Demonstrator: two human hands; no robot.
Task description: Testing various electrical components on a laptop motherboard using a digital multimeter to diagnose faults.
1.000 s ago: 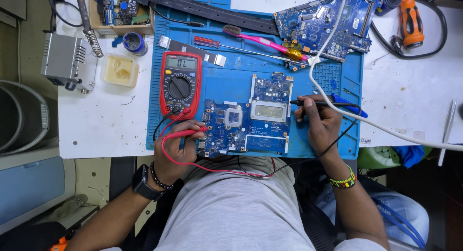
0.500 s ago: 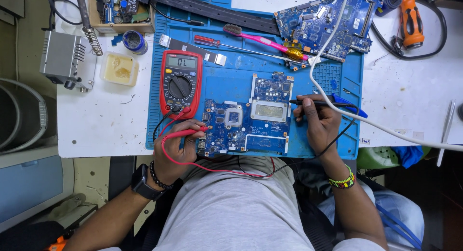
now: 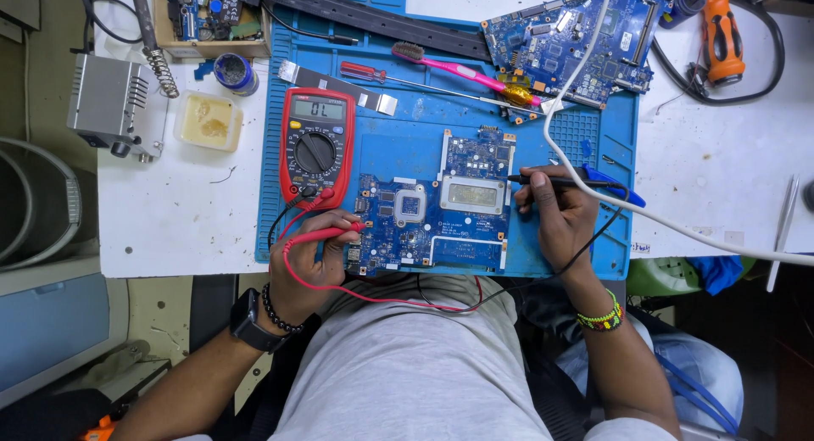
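A blue circuit board point(image 3: 441, 212) lies on a blue work mat point(image 3: 398, 144) in front of me. My left hand point(image 3: 309, 263) grips a red test probe point(image 3: 326, 234), its tip at the board's left edge. My right hand point(image 3: 555, 212) holds a black test probe point(image 3: 543, 180), its tip touching the board's upper right edge. A red multimeter point(image 3: 315, 144) stands on the mat just above my left hand; red and black leads run from it to both probes.
A second blue circuit board point(image 3: 568, 47), a pink toothbrush point(image 3: 449, 68) and a red screwdriver point(image 3: 381, 75) lie at the mat's far side. A soldering station point(image 3: 110, 102) and a flux tub point(image 3: 208, 120) sit left. An orange tool point(image 3: 716, 25) and a white cable point(image 3: 678, 229) are right.
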